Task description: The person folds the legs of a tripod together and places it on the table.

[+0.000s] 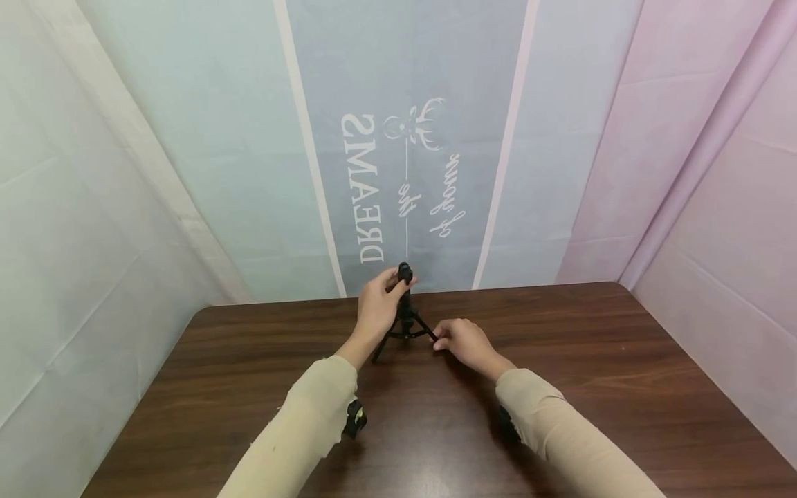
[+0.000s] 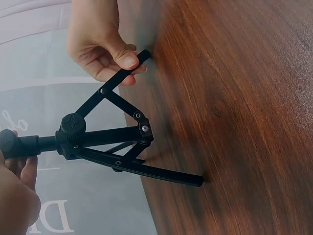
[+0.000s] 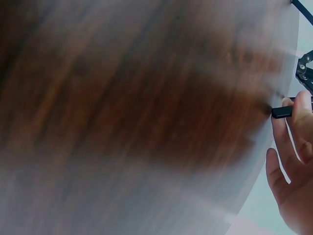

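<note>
A small black tripod [image 2: 112, 136] stands near the table's back edge with its legs spread and braces folded out. My left hand [image 1: 378, 304] grips its upper part, fingers and thumb around the head. Low on the right side, my right hand [image 1: 463, 342] pinches one leg near its foot between thumb and fingers. In the left wrist view the right hand [image 2: 105, 49] shows on that leg, and a round knob [image 2: 73, 124] sits at the top of the legs. The right wrist view catches only the leg's end [image 3: 282, 112] and the right hand [image 3: 296, 161] at its edge.
The brown wood-grain table [image 1: 423, 429] spreads around the tripod. Behind it hangs a pale cloth backdrop [image 1: 405, 69] with mirrored lettering, and more light cloth [image 1: 735, 207] closes off both sides. A black wrist device [image 1: 355, 418] sits at the left sleeve.
</note>
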